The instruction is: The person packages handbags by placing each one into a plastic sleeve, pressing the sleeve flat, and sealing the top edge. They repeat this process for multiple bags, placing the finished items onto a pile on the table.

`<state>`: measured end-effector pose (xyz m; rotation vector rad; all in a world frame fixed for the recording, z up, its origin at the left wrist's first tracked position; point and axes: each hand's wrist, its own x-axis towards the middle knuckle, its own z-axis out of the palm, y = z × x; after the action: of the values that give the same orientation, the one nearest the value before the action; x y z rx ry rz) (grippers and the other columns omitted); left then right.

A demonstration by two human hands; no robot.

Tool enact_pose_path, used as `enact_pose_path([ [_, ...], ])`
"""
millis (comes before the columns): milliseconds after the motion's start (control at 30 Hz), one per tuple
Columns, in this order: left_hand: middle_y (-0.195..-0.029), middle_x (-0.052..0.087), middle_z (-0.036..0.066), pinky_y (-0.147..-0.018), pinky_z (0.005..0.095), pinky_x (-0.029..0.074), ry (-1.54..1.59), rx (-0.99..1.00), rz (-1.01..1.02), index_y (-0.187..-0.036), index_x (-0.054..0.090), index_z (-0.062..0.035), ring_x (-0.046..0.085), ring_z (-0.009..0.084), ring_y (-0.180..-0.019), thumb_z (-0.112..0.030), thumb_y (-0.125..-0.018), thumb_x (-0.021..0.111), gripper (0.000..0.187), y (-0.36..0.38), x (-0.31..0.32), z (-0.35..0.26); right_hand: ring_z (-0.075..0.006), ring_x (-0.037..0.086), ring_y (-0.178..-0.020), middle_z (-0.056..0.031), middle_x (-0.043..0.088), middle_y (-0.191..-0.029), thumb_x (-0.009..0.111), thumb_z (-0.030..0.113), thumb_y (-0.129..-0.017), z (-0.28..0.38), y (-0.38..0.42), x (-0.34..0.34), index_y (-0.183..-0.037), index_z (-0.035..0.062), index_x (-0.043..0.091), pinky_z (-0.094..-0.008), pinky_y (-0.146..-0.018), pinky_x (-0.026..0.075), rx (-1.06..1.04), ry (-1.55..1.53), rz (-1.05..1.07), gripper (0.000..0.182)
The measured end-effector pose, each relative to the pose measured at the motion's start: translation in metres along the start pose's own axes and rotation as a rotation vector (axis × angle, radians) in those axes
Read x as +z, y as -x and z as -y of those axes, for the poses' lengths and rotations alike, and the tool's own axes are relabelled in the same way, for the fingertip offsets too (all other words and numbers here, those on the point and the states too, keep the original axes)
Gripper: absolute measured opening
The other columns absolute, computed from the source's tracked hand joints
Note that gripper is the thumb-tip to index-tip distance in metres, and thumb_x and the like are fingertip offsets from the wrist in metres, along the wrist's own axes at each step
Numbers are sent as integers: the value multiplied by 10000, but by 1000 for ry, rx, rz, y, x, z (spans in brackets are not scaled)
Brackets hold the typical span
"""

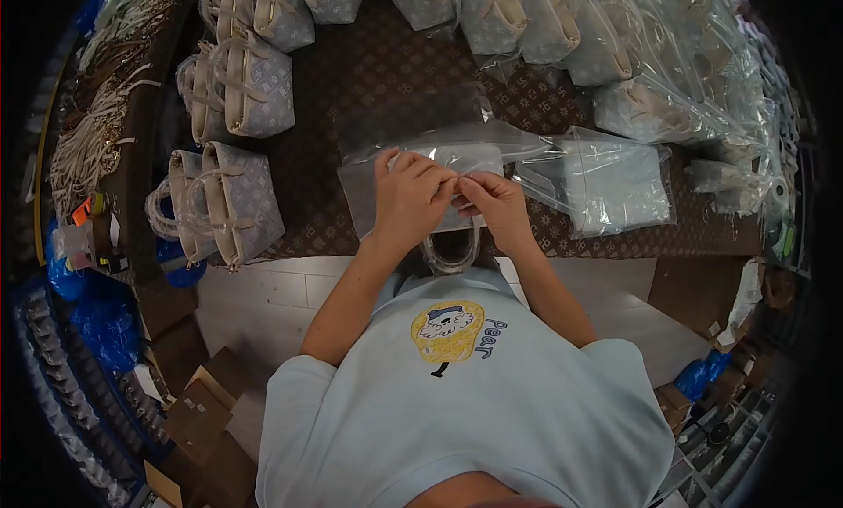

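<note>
My left hand (410, 196) and my right hand (499, 208) meet at the front of the table, fingertips pinched together. What sits between the fingers is too small to make out. Beneath them lies a pale handbag, mostly hidden; its looped handle (453, 264), which looks wrapped in clear film, hangs over the table edge toward me. A clear plastic bag (358, 194) spreads under and behind both hands. Right of my right hand lies a flat stack of clear plastic bags (617, 185).
Pale patterned handbags (255, 205) stand along the left of the brown patterned table (351, 78). More handbags (492, 16) line the back, and plastic-wrapped ones (645, 108) fill the right. Straps (97, 122) are heaped at far left. Cardboard boxes (202, 411) stand on the floor.
</note>
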<state>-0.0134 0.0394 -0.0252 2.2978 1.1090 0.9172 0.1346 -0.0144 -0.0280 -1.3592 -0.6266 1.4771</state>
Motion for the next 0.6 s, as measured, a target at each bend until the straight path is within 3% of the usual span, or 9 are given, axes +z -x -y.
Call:
enact_pose_path([
  [233,-771,616,2,-908,402,318,-99,98,-159,-793,623,-123,568,188,-810,-83,-724,639,82,-2,10,-7,-108,628,-693,-55,647,-807,570,109,-868,-10,-11,6,-868,-24,623,-217,-614,516,-116,-39,-85,144],
  [300,-776,615,5,-912,402,316,-102,84,-155,-795,618,-121,568,191,-817,-77,-722,636,87,3,14,-5,-114,625,-667,-63,641,-786,562,135,-869,-13,-12,7,-863,-23,618,-221,-603,515,4,-176,-97,167],
  [433,-785,593,-13,-952,431,296,-70,110,-239,-806,600,-129,550,176,-827,-97,-720,630,96,4,10,-16,-123,620,-645,-62,631,-759,556,149,-861,-35,-16,-9,-859,-8,612,-235,-571,510,177,-169,-69,166],
  [500,-791,598,-9,-952,419,293,-76,114,-216,-807,604,-126,552,183,-837,-89,-725,634,95,-5,-7,-29,-118,605,-620,-59,629,-749,546,173,-868,-55,-8,-32,-868,18,616,-247,-536,494,146,85,104,170],
  [533,-796,604,-5,-951,406,290,-92,122,-223,-809,607,-123,554,189,-847,-82,-729,638,95,-15,-10,-30,-146,598,-589,-68,632,-729,614,187,-837,-31,4,-24,-879,47,625,-256,-526,481,325,280,112,146],
  [567,-796,604,-5,-951,406,290,-99,112,-209,-809,607,-123,554,189,-847,-82,-729,638,95,-9,-12,-25,-146,598,-589,-68,632,-729,614,187,-837,-14,25,-17,-879,47,625,-256,-526,481,339,270,119,146],
  [600,-795,601,-9,-958,407,284,-178,90,-133,-813,607,-125,551,186,-843,-94,-728,648,99,-3,-12,-17,-166,595,-607,-65,621,-732,648,184,-797,3,44,-16,-881,67,633,-265,-532,480,-70,642,23,144],
])
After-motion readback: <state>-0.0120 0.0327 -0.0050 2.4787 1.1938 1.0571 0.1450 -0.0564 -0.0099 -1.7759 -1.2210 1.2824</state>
